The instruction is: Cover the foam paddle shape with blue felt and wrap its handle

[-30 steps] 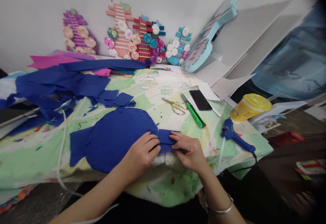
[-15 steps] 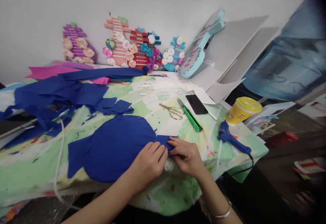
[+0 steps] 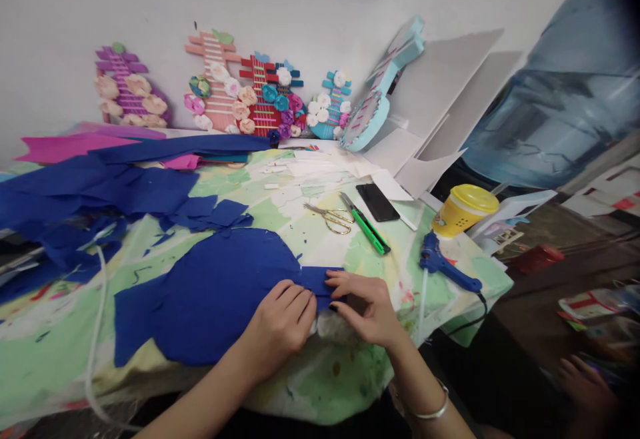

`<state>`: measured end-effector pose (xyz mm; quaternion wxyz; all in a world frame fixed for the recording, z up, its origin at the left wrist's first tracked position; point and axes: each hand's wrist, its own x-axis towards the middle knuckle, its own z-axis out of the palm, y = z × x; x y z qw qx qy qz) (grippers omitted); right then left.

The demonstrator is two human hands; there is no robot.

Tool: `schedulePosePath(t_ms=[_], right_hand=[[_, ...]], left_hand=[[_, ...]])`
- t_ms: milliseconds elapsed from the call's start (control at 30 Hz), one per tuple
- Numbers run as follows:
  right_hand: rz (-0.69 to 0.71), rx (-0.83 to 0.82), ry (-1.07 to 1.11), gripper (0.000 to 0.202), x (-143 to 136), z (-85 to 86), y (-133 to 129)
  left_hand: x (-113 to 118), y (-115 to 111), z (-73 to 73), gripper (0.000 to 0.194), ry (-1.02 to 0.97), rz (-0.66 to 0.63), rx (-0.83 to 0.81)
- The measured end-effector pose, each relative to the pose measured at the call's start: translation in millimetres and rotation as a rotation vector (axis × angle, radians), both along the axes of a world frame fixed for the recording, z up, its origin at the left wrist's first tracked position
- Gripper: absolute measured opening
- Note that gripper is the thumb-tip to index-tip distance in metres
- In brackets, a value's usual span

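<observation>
A flat blue paper-covered shape [image 3: 215, 292] lies on the table, with a round body, a flap of blue paper at its left and a narrow strip at its right. My left hand [image 3: 283, 316] presses on the strip where it joins the body, fingers curled close together and their tips partly hidden. To the right, my right hand [image 3: 367, 302] rests its fingertips on the strip's upper side. Its thumb is apart from the fingers, at the strip's lower edge. Beyond the hands lie gold-handled scissors [image 3: 336, 219] and a green utility knife [image 3: 369, 231].
A blue glue gun [image 3: 447, 266] with a cord lies at the table's right edge, by a yellow-lidded tub [image 3: 465, 209]. A phone [image 3: 377, 202] is near the knife. Blue paper scraps [image 3: 150, 189] cover the left. Flower-decorated guitar shapes [image 3: 263, 102] lean on the wall. Another person's hand [image 3: 585, 382] shows lower right.
My right thumb has come away from the fingers, opening a gap at the strip's edge. My left hand stays pressed on the shape. The view has shifted slightly to the right.
</observation>
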<state>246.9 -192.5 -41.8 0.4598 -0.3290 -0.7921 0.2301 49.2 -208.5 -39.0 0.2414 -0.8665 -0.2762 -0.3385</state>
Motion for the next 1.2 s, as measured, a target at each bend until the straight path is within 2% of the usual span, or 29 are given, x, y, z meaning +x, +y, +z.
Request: schedulePosePath(t_ms=[67, 100, 167, 233, 267, 300, 400, 500, 667, 833, 967, 1067, 1133, 1200], right_hand=[[-0.137, -0.01, 0.083, 0.01, 4.9, 2.9, -5.5], [-0.271, -0.005, 0.111, 0.012, 10.3, 4.3, -8.3], [-0.656, 0.023, 0.139, 0.014, 28.3, 7.1, -12.5], [-1.014, 0.028, 0.041, 0.019, 54.7, 9.7, -12.7], [-1.138, 0.021, -0.054, 0.023, 69.7, 10.6, -11.2], [-1.202, 0.011, -0.173, 0.028, 84.6, 10.9, -8.7], [-1.174, -0.079, -0.543, 0.048, 121.0, 8.5, 0.2], [-1.172, -0.206, -0.716, 0.047, 140.6, 3.5, 6.6], [-1.192, -0.264, -0.712, 0.048, 162.4, -1.4, 16.6], [-1.049, -0.269, -0.665, 0.033, 178.4, -1.4, 22.9], [-0.987, -0.317, -0.501, 0.029, 172.9, 5.4, 7.4], [-0.932, -0.425, -0.195, 0.033, 155.0, 15.8, -12.1], [-0.802, -0.465, 0.153, 0.038, 136.9, 24.3, -24.0], [-0.607, -0.519, 0.391, 0.038, 115.4, 32.1, -33.4]], left_hand=[[-0.8, -0.2, 1.1, 0.024, -0.007, 0.005, -0.006], [-1.1, -0.3, 1.6, 0.023, -0.018, 0.008, -0.006], [-1.5, -0.5, 2.2, 0.022, -0.039, 0.009, -0.012], [-1.9, -0.7, 2.3, 0.024, -0.053, 0.003, -0.02], [-2.1, -0.7, 2.1, 0.024, -0.056, 0.0, -0.025], [-2.3, -0.8, 1.9, 0.024, -0.061, -0.004, -0.028], [-3.3, -1.3, 1.2, 0.023, -0.08, -0.003, -0.044], [-4.5, -1.8, 1.3, 0.021, -0.1, 0.001, -0.076], [-7.1, -0.9, 1.5, 0.022, -0.102, -0.033, -0.153], [-11.3, -0.1, -0.4, 0.019, -0.142, -0.084, -0.299], [-13.0, -1.3, -0.9, 0.018, -0.204, -0.08, -0.341], [-12.7, -2.9, -0.3, 0.016, -0.233, -0.063, -0.323], [-12.2, -3.7, 0.9, 0.016, -0.239, -0.056, -0.306], [-11.9, -4.1, 2.7, 0.016, -0.237, -0.049, -0.302]])
